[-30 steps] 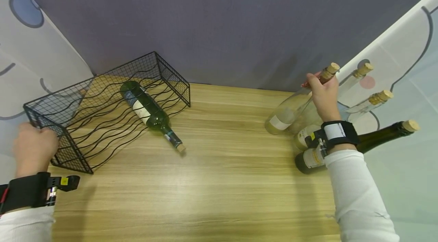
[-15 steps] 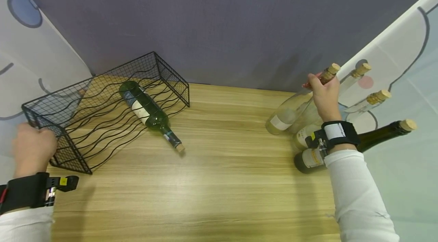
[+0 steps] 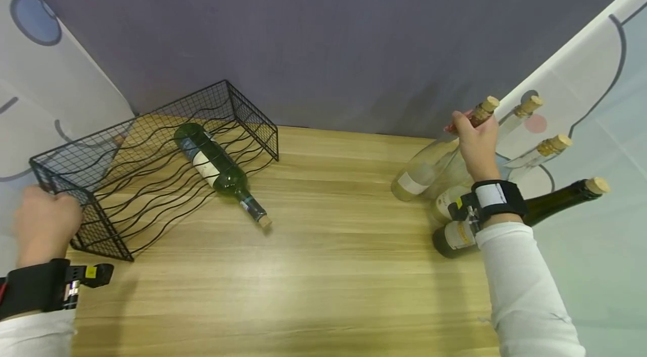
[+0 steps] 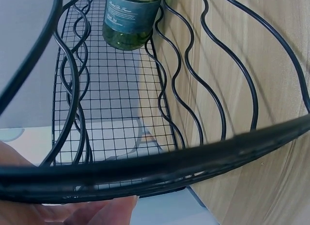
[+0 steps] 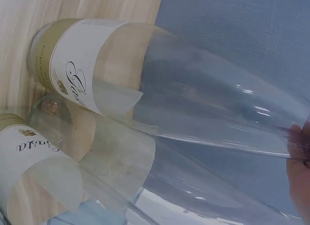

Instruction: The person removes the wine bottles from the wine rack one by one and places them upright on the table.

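Note:
My left hand (image 3: 48,222) grips the near left end of a black wire wine rack (image 3: 106,216), its fingers curled over the top wire. In the rack lies a dark green wine bottle (image 3: 214,169), its corked neck sticking out over the front; its blue label end (image 4: 131,17) shows in the left wrist view. On the right, my right hand (image 3: 477,143) holds a clear corked wine bottle (image 3: 414,180) by the neck, below the cork. That bottle stands upright at the back of a group, its white label (image 5: 72,65) facing the right wrist camera.
Beside the held bottle stand two more clear corked bottles (image 3: 528,107) (image 3: 548,149) and a dark green one (image 3: 566,200), partly behind my right wrist. A grey wall (image 3: 328,37) rises behind the wooden table (image 3: 303,267); patterned panels (image 3: 596,99) flank both sides.
Both hands keep their holds on the rack and the clear bottle. The whole view shifts very slightly; the bottles and rack stay where they were.

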`<state>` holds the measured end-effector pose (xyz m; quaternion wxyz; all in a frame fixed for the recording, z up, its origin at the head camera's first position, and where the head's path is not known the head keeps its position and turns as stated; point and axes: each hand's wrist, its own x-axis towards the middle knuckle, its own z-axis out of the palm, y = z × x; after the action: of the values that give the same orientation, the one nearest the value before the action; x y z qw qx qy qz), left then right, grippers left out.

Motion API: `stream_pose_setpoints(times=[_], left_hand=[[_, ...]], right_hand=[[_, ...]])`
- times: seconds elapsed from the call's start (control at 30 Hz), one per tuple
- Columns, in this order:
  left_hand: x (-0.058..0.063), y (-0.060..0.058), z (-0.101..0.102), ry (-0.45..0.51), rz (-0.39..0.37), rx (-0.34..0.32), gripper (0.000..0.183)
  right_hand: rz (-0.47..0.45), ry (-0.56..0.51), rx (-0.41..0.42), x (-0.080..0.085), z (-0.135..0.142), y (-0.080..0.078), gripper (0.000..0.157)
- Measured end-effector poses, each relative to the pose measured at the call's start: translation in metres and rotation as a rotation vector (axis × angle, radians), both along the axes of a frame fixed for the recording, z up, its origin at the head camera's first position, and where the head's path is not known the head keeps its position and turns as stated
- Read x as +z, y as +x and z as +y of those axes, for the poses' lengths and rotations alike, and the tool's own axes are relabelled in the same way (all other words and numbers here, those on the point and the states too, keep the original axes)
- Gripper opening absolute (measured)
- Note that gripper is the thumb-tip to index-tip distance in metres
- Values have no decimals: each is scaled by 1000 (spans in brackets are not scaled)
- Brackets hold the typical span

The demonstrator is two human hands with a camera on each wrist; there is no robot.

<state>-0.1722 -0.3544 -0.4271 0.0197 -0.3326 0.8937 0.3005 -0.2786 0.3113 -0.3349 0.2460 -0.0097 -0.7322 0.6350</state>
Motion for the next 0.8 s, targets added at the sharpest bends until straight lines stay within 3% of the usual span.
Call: stream_pose_setpoints(times=[0.53, 0.8], left_hand=[[1, -1, 0, -10, 3, 4, 58], [0, -1, 0, -12, 3, -1, 58]], right_hand=[[-8, 45, -12, 12, -6, 10, 15], [-23, 59, -23, 9, -3, 10, 14]])
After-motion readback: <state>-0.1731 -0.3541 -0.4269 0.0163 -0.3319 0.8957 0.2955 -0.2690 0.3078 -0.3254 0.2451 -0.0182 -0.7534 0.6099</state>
